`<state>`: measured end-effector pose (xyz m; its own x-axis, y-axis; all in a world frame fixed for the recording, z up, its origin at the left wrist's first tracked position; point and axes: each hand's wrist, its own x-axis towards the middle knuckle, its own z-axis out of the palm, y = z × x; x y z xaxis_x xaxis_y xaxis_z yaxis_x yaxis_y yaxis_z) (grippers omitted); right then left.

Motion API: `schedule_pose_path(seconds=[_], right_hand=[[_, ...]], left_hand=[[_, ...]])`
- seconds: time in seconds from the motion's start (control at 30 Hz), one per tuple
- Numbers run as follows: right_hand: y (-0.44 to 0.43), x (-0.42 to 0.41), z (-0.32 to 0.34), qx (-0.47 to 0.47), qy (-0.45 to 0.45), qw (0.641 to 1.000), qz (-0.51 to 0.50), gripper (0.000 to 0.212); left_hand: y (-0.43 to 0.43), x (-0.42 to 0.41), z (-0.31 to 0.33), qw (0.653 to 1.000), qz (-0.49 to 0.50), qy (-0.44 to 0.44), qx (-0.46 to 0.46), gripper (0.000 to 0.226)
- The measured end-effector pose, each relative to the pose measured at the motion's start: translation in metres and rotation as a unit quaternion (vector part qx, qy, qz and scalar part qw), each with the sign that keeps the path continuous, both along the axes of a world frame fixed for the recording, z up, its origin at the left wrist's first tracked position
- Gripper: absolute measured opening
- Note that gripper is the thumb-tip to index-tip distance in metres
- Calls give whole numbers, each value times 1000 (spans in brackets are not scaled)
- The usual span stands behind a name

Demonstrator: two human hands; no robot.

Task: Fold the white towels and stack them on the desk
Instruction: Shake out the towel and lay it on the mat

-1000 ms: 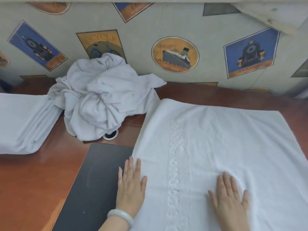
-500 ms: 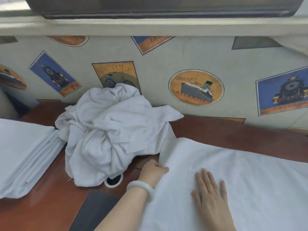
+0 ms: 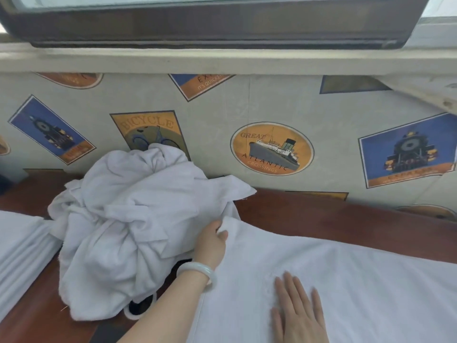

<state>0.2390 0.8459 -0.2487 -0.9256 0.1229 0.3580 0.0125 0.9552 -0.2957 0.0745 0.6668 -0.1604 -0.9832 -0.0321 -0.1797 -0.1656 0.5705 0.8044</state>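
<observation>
A white towel [image 3: 346, 276] lies spread flat on the reddish wooden desk [image 3: 333, 221]. My left hand [image 3: 210, 243], with a pale bangle on the wrist, pinches the towel's far left corner and lifts it slightly. My right hand [image 3: 299, 310] presses flat on the towel near its middle, fingers straight. A heap of crumpled white towels [image 3: 133, 219] sits against the wall just left of my left hand. A stack of folded white towels [image 3: 19, 251] rests at the left edge of the desk.
A papered wall [image 3: 272, 107] with poster prints rises right behind the desk, under a dark window frame [image 3: 210, 23]. A round cable hole [image 3: 138, 305] in the desk peeks out below the crumpled heap. A dark mat [image 3: 108, 335] shows at the bottom.
My left hand went from lying flat at the towel's near left edge to the far left corner and took hold of it. The view tilted upward, showing the window.
</observation>
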Motion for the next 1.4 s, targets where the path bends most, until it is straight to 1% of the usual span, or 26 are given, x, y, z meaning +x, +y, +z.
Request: schedule_pose_path(seconds=[0.1,0.17,0.2,0.23,0.27,0.3,0.33,0.37,0.4,0.47,0.5,0.57,0.63,0.7,0.73,0.8,0.83,0.9,0.97,1.03,1.1,1.17,1.2,1.27,1.33,1.4], right_hand=[[0,0,-1,9,1,1000,2,57],[0,0,-3,10,4,1000,4,57],[0,0,-4,9,8,1000,6,57],[0,0,-4,7,10,1000,7,58],[-1,0,-4,3,14,1000,5,61],[-1,1,-2,-3,10,1000,5,62],[-2,2,1,-7,6,1000,5,60],[-2,4,3,-6,-1,1000,7,55],[-2,5,4,-4,-7,1000,10,52],[0,8,3,-10,-21,1000,21,55],[1,9,3,-15,-22,999,24,54],[3,9,2,-19,-26,999,27,56],[3,9,1,-24,-31,999,35,60],[2,9,4,-24,-36,998,38,54],[2,10,5,-27,-42,998,37,55],[1,12,8,-39,-52,997,39,58],[1,13,9,-46,-54,997,40,60],[1,13,11,-61,-57,996,41,64],[1,13,12,-62,-62,995,40,66],[1,13,13,-62,-68,995,38,65],[2,13,13,-59,-73,995,42,64],[3,12,13,-51,-73,995,48,61],[3,12,13,-47,-71,995,48,59],[3,11,12,-42,-67,996,44,60],[3,11,11,-34,-60,997,41,61],[4,11,8,-33,-53,997,36,63]], left_hand=[[14,25,3,995,-104,7,3,13],[26,46,9,978,-208,6,14,18],[31,56,11,966,-259,-4,7,22],[33,62,10,958,-288,-10,-10,26],[34,65,10,961,-277,-2,-20,27],[33,64,9,972,-232,22,-17,22],[30,60,6,982,-177,55,-17,16],[26,56,2,986,-141,80,-31,15],[22,52,-1,985,-137,83,-62,21],[17,48,-7,976,-170,37,-131,36],[17,46,-9,972,-179,16,-152,40],[17,47,-14,972,-171,3,-162,45],[19,48,-20,979,-136,5,-152,53],[19,46,-25,989,-83,-10,-118,63],[19,45,-25,995,-57,-23,-83,60],[18,44,-23,999,-29,-36,-13,38],[19,45,-22,999,-27,-32,14,31],[21,50,-18,998,-46,-5,33,32],[27,57,-9,994,-95,12,57,39],[33,68,-2,980,-172,-12,101,56],[38,79,-6,964,-249,-32,83,64],[42,88,-15,957,-289,-17,34,59],[44,91,-20,957,-290,2,23,54],[44,94,-23,961,-273,23,30,47],[42,89,-26,965,-258,13,52,43],[39,82,-24,965,-261,13,39,40]])
